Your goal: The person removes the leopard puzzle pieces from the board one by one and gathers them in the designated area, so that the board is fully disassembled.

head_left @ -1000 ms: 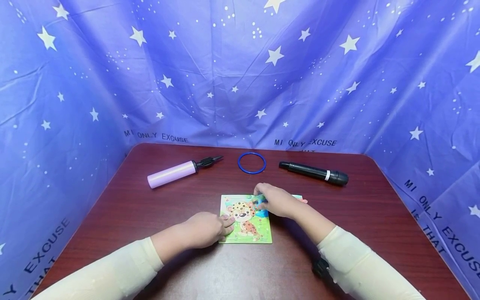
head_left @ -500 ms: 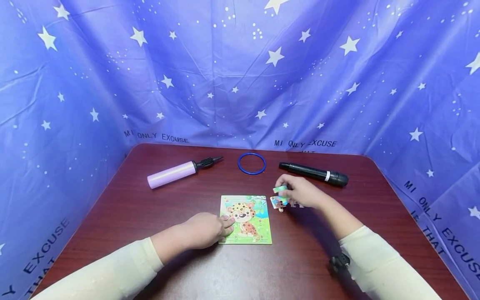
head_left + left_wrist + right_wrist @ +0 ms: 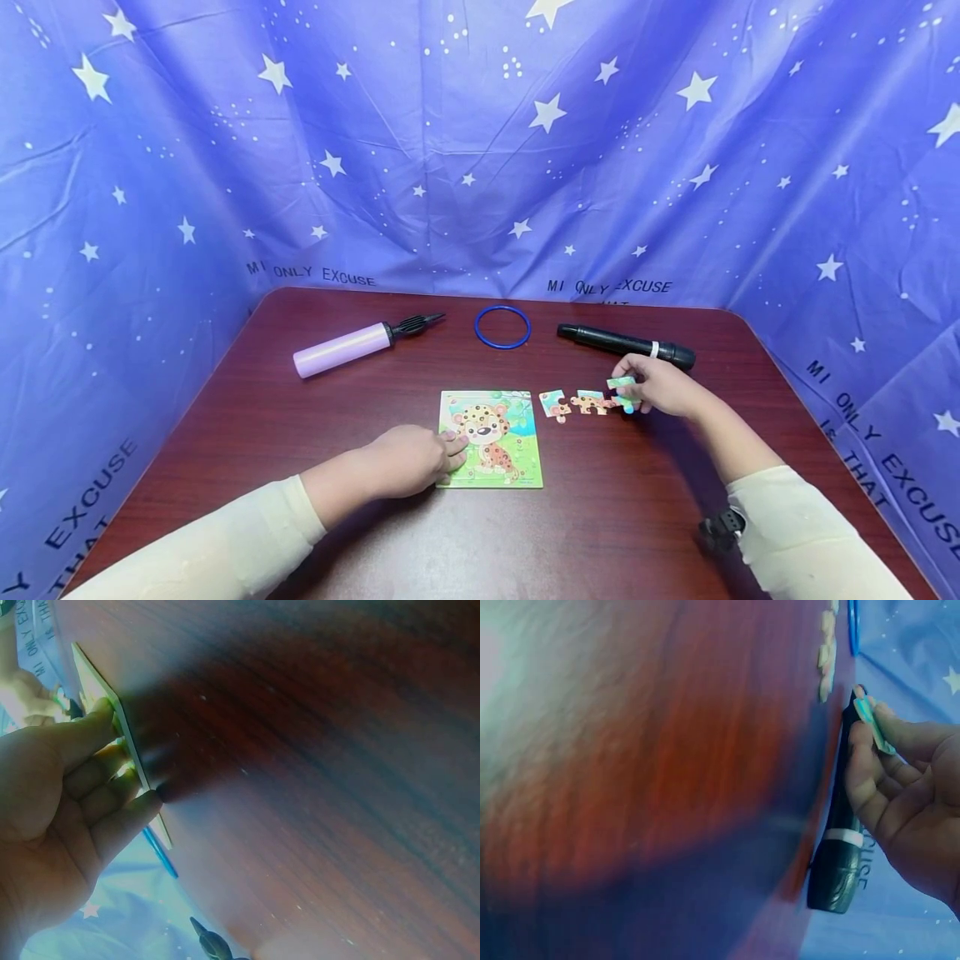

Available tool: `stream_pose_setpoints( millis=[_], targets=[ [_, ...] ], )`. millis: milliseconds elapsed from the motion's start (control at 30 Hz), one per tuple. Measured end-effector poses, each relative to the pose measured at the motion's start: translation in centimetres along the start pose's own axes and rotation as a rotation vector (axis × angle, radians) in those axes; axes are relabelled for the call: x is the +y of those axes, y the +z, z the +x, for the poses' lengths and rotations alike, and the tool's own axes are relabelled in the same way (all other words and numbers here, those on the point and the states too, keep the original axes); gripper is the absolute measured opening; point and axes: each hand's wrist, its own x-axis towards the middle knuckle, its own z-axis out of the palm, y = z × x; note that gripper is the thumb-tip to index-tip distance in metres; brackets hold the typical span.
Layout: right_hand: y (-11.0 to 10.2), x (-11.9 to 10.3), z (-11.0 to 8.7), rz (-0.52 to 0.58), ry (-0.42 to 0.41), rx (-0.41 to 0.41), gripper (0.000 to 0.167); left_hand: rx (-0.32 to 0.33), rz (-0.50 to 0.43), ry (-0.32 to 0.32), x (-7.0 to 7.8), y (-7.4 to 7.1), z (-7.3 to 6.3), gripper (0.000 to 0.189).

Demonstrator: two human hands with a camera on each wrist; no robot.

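A jigsaw puzzle board (image 3: 497,454) with a spotted leopard cub picture lies on the table. My left hand (image 3: 411,460) rests at its left edge, fingertips on the board; in the left wrist view the fingers (image 3: 124,825) are nearly straight along the edge. To the right, my right hand (image 3: 660,385) pinches a green and blue puzzle piece (image 3: 621,383) between thumb and fingers, also visible edge-on in the right wrist view (image 3: 873,726). Loose puzzle pieces (image 3: 556,403) lie in a row between board and right hand; the rightmost is partly hidden by the held piece.
A black microphone (image 3: 615,340) with a white band lies just behind the right hand. A blue ring (image 3: 503,327) is at the back middle. At the back left lies a purple hand pump (image 3: 345,350) with a black nozzle. A starry blue cloth (image 3: 435,167) surrounds the table.
My right hand has moved from over the board to the right, with a puzzle piece pinched in it, uncovering the board's upper right and the loose pieces. My left hand has stayed put.
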Motion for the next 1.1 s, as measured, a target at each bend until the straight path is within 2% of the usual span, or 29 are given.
stream_pose_setpoints(
  millis=[167,267,500,600,767,833,933,1100],
  targets=[
    [0.3,1.1,-0.3,-0.018,0.042,-0.004,0.014,-0.002,0.002,0.003,0.1,0.0,0.0,0.046],
    [0.6,1.5,-0.4,-0.077,0.033,0.007,0.014,-0.005,0.002,0.004,0.1,-0.1,0.0,0.046],
    [0.8,2.0,-0.2,-0.292,-0.033,0.067,0.012,-0.012,0.008,0.002,0.1,-0.1,0.0,0.046],
    [0.8,2.1,-0.2,-0.339,-0.046,0.079,0.012,-0.01,0.012,0.006,0.1,-0.2,0.0,0.046],
    [0.6,2.0,-0.1,-0.352,-0.047,0.064,0.012,-0.014,0.012,0.002,0.1,-0.3,0.1,0.045],
    [0.4,1.8,-0.1,-0.358,-0.048,0.061,0.012,-0.017,0.012,0.0,0.1,-0.3,0.1,0.045],
    [0.3,1.1,0.0,-0.371,-0.059,0.097,0.016,-0.017,0.024,-0.001,0.2,-0.3,0.1,0.045],
    [1.9,-1.9,0.3,-0.325,-0.12,0.17,0.024,0.008,0.048,-0.003,0.3,-0.4,-0.1,0.044]
  ],
)
